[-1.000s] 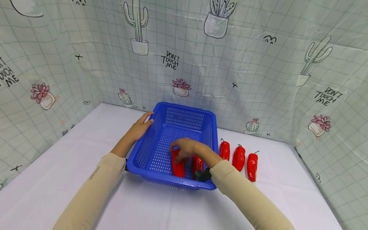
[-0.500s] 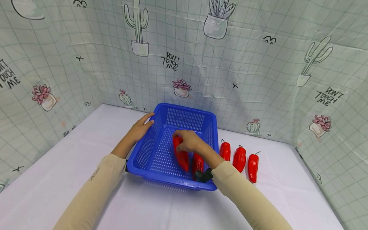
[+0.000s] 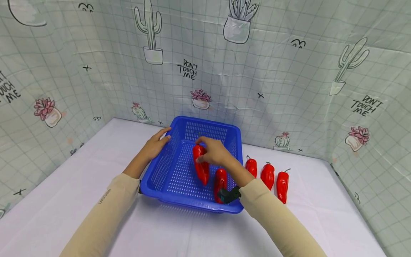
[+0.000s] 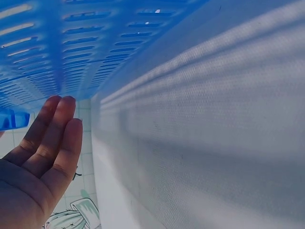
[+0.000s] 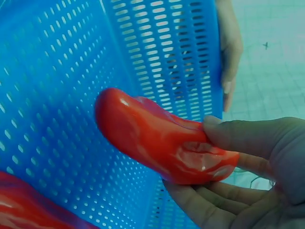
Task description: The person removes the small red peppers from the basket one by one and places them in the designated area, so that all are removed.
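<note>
A blue perforated plastic basket [image 3: 192, 202] stands on the table. My left hand [image 3: 155, 147] rests at its left rim; in the left wrist view the straight fingers [image 4: 69, 143] lie along the slotted outer wall. Inside the basket, my right hand [image 3: 214, 151] pinches a glossy red pepper [image 3: 201, 170] near its stem end, its narrow tip pointing down. The right wrist view shows the thumb on one side of this pepper [image 5: 147, 136] and the fingers on the other. A second red pepper [image 3: 220, 178] lies in the basket at the near right, partly behind the dark wrist device.
Three more red peppers lie in a row right of the basket: one beside the wall [image 3: 251, 166], one in the middle [image 3: 267, 175] and one farthest right [image 3: 282, 186]. A white cloth [image 3: 324, 210] covers the table. Behind hangs a cactus-print curtain [image 3: 273, 64].
My right hand has raised the red pepper from the basket's near part and moved it farther back, tilting it tip down. My left hand has stayed at the left rim.
</note>
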`<state>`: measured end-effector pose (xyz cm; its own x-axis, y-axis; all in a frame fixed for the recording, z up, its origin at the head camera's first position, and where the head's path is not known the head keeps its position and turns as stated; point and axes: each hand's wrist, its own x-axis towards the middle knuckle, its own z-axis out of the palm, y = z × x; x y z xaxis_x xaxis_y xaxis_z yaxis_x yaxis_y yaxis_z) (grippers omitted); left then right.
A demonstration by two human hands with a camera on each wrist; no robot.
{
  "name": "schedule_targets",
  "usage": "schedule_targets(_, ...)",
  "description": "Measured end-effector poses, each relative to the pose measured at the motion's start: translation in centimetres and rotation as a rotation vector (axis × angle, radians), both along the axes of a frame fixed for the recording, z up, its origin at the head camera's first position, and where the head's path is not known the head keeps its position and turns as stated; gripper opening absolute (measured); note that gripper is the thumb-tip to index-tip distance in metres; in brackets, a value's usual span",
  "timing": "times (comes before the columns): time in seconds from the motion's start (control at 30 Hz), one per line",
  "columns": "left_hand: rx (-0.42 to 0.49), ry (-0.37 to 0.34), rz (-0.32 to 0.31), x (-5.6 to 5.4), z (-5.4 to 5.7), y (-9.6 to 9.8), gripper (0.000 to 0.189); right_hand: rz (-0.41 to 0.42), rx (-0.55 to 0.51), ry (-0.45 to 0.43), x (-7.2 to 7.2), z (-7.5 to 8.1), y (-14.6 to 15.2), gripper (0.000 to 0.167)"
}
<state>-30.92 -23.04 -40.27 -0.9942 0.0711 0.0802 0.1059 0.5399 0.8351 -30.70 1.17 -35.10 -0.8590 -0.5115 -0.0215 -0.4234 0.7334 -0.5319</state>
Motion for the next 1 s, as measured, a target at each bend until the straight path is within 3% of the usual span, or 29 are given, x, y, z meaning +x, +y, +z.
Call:
schedule_targets(0.27, 0.009, -0.016, -0.001, 0.0, -0.1, 0.3, 0.052, -0.086, -0.097, -0.025, -0.4, 0.9, 0.9, 0.059)
schedule_targets(0.4, 0.002, -0.016, 0.001, 0.1, 0.1, 0.3, 0.052, -0.119, -0.169, -0.078, -0.6, 1.6, 1.5, 0.060)
schedule_targets(1.0, -0.010, -0.014, 0.004, 0.1, 0.2, 0.3, 0.052, -0.133, -0.361, -0.121, -1.3, 2.6, 3.9, 0.062)
